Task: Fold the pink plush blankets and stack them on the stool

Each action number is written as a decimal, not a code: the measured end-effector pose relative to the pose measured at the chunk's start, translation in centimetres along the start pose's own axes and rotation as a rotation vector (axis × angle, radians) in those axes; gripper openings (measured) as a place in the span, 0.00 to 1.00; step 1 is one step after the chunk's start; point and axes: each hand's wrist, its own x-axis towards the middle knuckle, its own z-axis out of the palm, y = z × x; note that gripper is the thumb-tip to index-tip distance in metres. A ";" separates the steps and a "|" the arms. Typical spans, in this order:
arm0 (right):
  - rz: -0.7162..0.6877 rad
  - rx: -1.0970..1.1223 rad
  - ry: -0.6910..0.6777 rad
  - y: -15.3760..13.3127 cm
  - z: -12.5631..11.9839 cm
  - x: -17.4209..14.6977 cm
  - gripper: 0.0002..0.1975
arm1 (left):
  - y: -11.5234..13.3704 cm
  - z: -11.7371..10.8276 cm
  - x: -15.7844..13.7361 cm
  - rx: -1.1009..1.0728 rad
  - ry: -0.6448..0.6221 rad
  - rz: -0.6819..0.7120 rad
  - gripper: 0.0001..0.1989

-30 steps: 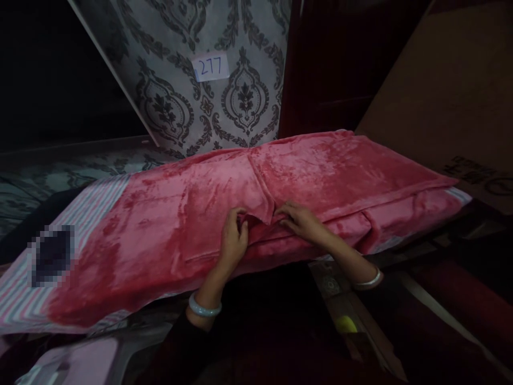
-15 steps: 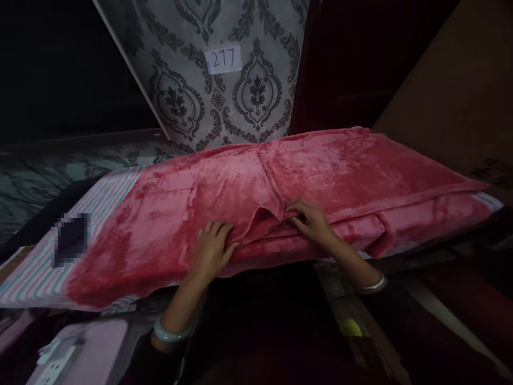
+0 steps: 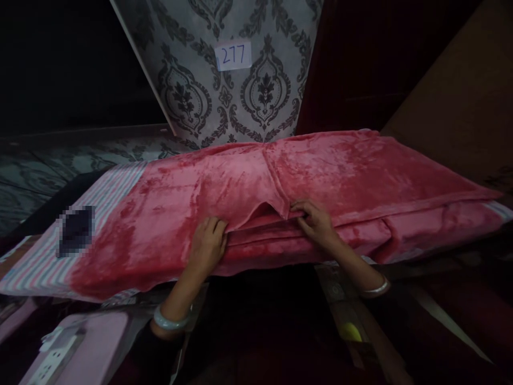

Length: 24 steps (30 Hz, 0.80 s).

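Observation:
A plush pinkish-red blanket [image 3: 168, 214] lies over a surface covered with a striped cloth [image 3: 116, 187]. Part of the blanket is folded over on itself, and the near edge of this flap [image 3: 244, 187] bows up between my hands. My left hand [image 3: 208, 243] is closed on the left end of that edge, thumb mostly out of sight. At the right, my right hand [image 3: 315, 222] pinches the edge near the flap's corner. Another layer of the blanket lies beneath the raised edge.
A dark pixelated patch [image 3: 75, 231] covers something on the striped cloth. Behind stand patterned wallpaper [image 3: 192, 101] with a "277" label [image 3: 233, 55], a dark screen-like panel [image 3: 72, 64] and a brown board [image 3: 457, 80]. A power strip [image 3: 52, 361] rests on a pink seat [image 3: 96, 342].
My left hand has closed from a looser, spread pose onto the flap's edge. The edge between my hands now looks straighter and more lifted. The view has shifted slightly.

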 end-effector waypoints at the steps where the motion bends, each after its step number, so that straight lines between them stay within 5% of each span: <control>1: 0.003 -0.020 -0.034 0.1 0.1 -0.4 0.13 | -0.1 0.1 -0.1 0.025 -0.009 0.017 0.12; 6: 0.062 -0.040 -0.189 0.2 0.4 -2.6 0.15 | -0.3 0.5 -0.7 0.041 -0.143 0.061 0.16; 14: 0.297 -0.015 -0.197 -0.3 -0.6 -2.4 0.15 | -0.1 -0.4 -0.8 -0.063 -0.088 0.069 0.23; 24: 0.536 0.169 -0.045 -0.1 2.0 0.0 0.08 | 1.5 0.4 0.2 -0.005 -0.172 0.054 0.25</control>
